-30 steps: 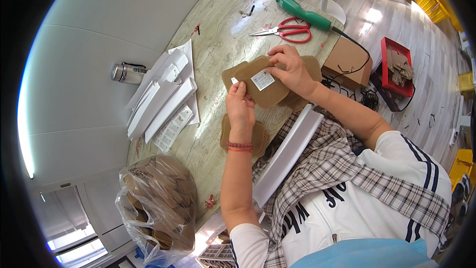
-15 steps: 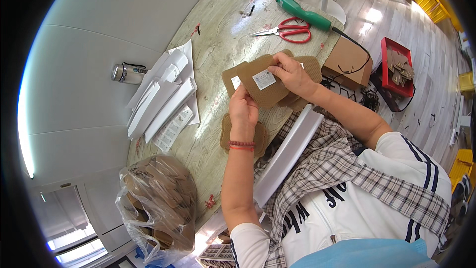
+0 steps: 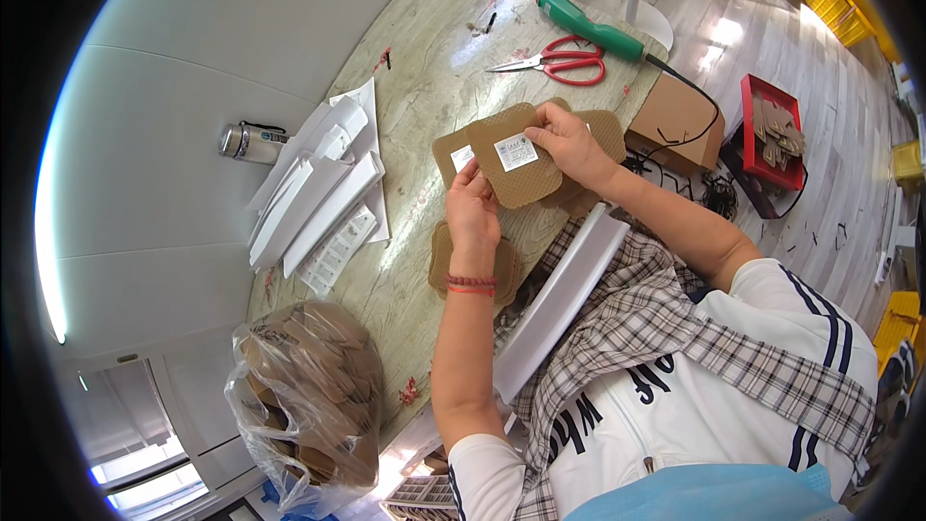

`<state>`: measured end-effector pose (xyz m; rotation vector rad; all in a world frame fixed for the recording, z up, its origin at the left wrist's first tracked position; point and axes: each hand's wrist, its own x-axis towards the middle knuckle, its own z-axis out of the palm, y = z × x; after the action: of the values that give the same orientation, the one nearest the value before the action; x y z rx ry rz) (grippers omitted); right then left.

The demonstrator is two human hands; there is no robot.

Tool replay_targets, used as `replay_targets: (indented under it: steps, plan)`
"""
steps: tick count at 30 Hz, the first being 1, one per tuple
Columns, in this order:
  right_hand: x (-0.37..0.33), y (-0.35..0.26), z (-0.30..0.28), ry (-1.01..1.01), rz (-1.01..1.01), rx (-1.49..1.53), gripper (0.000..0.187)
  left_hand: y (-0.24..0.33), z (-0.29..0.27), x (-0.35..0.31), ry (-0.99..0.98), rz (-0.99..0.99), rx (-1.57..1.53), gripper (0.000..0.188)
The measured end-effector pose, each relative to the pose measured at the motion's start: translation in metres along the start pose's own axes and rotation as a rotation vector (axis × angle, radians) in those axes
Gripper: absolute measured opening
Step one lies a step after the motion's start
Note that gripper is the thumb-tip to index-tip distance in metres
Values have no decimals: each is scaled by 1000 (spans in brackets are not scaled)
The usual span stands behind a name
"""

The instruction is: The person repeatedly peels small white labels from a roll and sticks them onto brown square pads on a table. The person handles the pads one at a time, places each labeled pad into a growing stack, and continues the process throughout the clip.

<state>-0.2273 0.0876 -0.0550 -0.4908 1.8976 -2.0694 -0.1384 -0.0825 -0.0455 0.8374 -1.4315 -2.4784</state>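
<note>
A square brown textured pad [image 3: 529,188] with rounded corners and a white label [image 3: 516,151] is held above the table. My right hand [image 3: 577,152] pinches its upper right part, thumb on top at the edge of the label. At the pad's lower left edge is my left hand [image 3: 473,212], its fingers closed on it. Another labelled pad [image 3: 447,148] lies partly hidden behind on the left. More pads [image 3: 605,135] lie to the right, beneath my right hand. A further stack of pads [image 3: 441,256] sits near my left wrist.
Red-handled scissors [image 3: 572,62] and a green corded tool [image 3: 590,27] lie at the far side. White strips and label sheets [image 3: 313,188] are on the left, beyond a plastic bag of brown pieces [image 3: 318,386]. A white channel-shaped strip [image 3: 564,304] rests along the near edge.
The held pad has turned and shifted slightly to the right and up, bringing its label flatter into view. Both hands keep nearly the same place and grip.
</note>
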Motion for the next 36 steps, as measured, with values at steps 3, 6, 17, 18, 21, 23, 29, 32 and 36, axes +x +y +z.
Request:
replay_targets:
  steps: [3,6,17,18,21,23,29,32,36]
  plan:
    - [2,4,-1,12,-4,3,15,5,7,-5,26,11,-81,35]
    - [3,8,3,56,-34,30,16,7,-5,-2,-41,0,-174,46]
    - [7,17,2,-6,-1,41,15,14,9,-16,-119,30,72,69]
    - [8,19,1,-9,1,30,15,14,9,-14,-120,25,79,69]
    - [9,20,3,-8,-4,44,15,14,9,-14,-138,28,19,69]
    - [10,22,3,13,-18,65,16,13,9,-14,-154,33,1,69]
    - [12,26,7,43,-19,157,17,12,11,-13,-135,21,11,64]
    - [14,31,7,36,-15,166,18,11,11,-10,-131,-1,-7,59]
    - [14,35,10,19,9,198,18,6,8,-8,-139,3,-74,53]
